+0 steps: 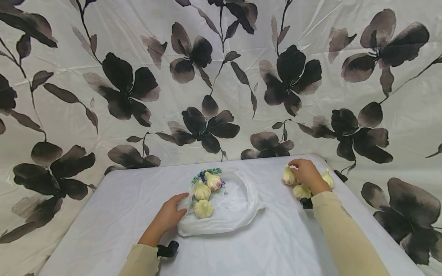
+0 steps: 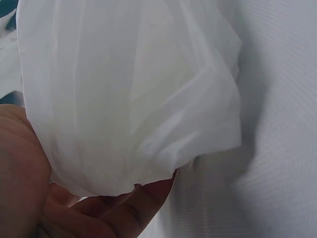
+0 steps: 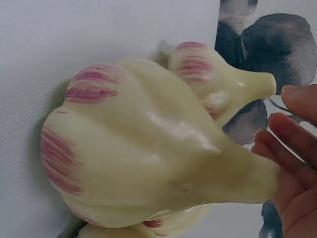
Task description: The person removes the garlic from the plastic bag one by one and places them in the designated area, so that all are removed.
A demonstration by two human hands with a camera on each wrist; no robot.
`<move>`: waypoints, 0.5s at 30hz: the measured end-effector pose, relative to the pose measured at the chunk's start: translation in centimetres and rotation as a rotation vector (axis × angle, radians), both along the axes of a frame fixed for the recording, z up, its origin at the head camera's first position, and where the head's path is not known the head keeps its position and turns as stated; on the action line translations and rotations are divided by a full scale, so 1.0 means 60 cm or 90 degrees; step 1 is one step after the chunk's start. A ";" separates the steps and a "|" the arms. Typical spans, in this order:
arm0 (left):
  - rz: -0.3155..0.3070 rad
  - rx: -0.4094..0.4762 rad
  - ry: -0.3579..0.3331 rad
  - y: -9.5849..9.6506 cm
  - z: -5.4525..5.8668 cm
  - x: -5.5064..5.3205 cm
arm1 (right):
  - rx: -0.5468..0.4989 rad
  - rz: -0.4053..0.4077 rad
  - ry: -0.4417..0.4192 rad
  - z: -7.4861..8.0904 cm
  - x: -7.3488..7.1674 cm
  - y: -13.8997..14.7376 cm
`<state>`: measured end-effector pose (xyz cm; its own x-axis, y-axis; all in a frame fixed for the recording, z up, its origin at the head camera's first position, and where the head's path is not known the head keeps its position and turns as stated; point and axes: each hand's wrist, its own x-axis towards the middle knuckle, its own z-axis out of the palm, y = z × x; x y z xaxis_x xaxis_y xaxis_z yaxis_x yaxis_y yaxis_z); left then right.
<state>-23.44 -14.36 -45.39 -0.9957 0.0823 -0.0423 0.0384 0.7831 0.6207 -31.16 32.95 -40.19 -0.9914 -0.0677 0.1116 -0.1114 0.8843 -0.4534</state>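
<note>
In the head view, a white plastic bag lies with its mouth spread and its rim rolled down. Inside its left part sit three garlic bulbs. My left hand grips the bag's left side, the plastic between thumb and fingers; in the left wrist view the bag covers part of the fingers. My right hand is over a group of garlic bulbs, its fingertips right at the stem of the leftmost bulb. In the right wrist view, thumb and fingers are spread beside that stem.
Two more garlic bulbs show around my right hand, a near one and one at the right. A white cloth covers the table. Behind it hangs a floral curtain.
</note>
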 end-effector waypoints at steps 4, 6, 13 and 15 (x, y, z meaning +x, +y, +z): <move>0.000 0.001 0.002 -0.001 0.001 0.000 | 0.009 0.017 0.027 0.007 0.001 -0.006; -0.001 0.003 0.003 -0.001 0.002 0.000 | 0.013 0.031 0.043 0.011 0.003 -0.012; 0.000 0.001 0.003 -0.004 0.001 0.000 | 0.015 0.056 0.063 0.021 0.006 -0.040; -0.001 -0.002 0.003 -0.005 0.001 0.000 | 0.018 0.062 0.069 0.020 0.003 -0.047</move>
<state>-23.41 -14.63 -45.35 -0.9958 0.0834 -0.0383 0.0419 0.7845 0.6187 -30.97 30.14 -39.00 -0.9620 -0.1680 0.2151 -0.2450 0.8788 -0.4096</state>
